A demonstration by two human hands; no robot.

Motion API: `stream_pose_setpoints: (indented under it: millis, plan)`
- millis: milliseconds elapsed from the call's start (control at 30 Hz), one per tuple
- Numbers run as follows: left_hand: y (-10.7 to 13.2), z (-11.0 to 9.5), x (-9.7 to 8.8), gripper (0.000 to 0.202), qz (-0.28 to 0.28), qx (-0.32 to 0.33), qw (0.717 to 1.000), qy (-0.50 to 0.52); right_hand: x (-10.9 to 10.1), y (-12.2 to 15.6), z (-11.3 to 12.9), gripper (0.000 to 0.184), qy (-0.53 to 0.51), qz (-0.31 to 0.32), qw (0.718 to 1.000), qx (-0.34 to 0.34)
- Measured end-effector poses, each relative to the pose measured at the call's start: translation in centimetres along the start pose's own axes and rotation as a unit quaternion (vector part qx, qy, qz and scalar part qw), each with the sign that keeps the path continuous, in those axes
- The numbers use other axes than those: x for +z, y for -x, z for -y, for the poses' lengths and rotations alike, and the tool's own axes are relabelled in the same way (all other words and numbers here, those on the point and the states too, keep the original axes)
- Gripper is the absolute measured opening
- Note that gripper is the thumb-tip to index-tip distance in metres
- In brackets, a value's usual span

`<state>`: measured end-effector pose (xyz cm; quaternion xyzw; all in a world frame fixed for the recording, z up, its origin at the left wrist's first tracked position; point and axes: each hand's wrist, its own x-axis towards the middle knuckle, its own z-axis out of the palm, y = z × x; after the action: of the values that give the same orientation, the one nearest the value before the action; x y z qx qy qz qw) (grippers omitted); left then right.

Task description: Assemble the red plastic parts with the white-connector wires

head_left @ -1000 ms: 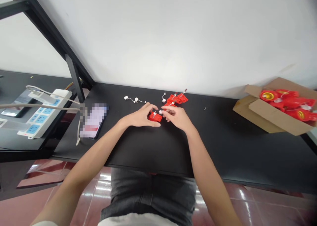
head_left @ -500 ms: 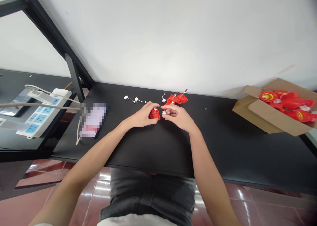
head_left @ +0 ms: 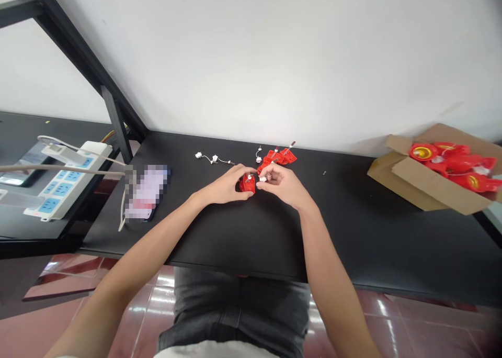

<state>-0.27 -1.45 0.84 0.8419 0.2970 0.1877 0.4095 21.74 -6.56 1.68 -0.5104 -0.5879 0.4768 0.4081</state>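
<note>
Left hand [head_left: 225, 187]: fingers curled narrow around the left side of a red plastic part [head_left: 247, 183], thumb and fingertips covering much of it, so its shape is hard to make out. It looks held, just above or on the black tabletop [head_left: 243, 237]; contact underneath is hidden.

Right hand [head_left: 282, 184]: narrow pinch on a small white connector [head_left: 262, 179], right beside the red plastic part. Fingers hide most of the connector. Whether it touches the red part or sits in it, can't tell at this resolution. A thin wire shows at the top of the red part; where it runs is unclear.

Just behind the hands, near the table's back edge: a cluster of red plastic pieces [head_left: 276, 157], overlapping, with thin white leads and small white plugs. Left of that, along the same edge, a white wire with two white plugs [head_left: 204, 156].

Table's right end: open cardboard box [head_left: 396, 172], cut off by the frame edge, with more red parts [head_left: 451, 164] inside, yellow centres on some.

Left end of table: phone [head_left: 147, 193], pixelated, nothing readable. Past the table's left edge, a white power strip [head_left: 66, 180] with blue sockets, cable [head_left: 58, 168] across it. Tiny dark item [head_left: 324, 173] on the table, too small to identify.
</note>
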Motion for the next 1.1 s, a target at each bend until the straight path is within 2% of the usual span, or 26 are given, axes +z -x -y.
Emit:
stream_pose_setpoints:
  millis: [133, 400, 567, 800, 967, 1100]
  plan:
    - [0.01, 0.17, 0.03, 0.055, 0.001, 0.005, 1.000, -0.005, -0.06, -0.01, 0.00, 0.025, -0.019, 0.018, 1.000, 0.007]
    - [-0.02, 0.05, 0.22, 0.052, -0.002, 0.022, 1.000, -0.018, 0.17, 0.00, -0.09, 0.039, 0.011, -0.005, 1.000, 0.025]
    - [0.14, -0.19, 0.27, 0.057, 0.000, 0.014, 1.000, -0.017, 0.21, 0.04, -0.31, 0.040, 0.034, -0.006, 0.998, 0.052]
    - [0.06, -0.22, 0.21, 0.052, -0.009, 0.024, 1.000, -0.014, 0.24, -0.18, -0.09, 0.043, 0.014, 0.011, 1.000, 0.016]
    - [0.04, -0.19, 0.22, 0.052, -0.014, 0.028, 0.999, -0.016, -0.05, -0.17, -0.33, 0.045, 0.003, 0.007, 0.999, 0.040]
    - [0.03, 0.01, 0.28, 0.052, -0.011, 0.033, 0.999, -0.012, -0.22, 0.03, -0.48, 0.045, -0.006, 0.031, 0.997, 0.064]
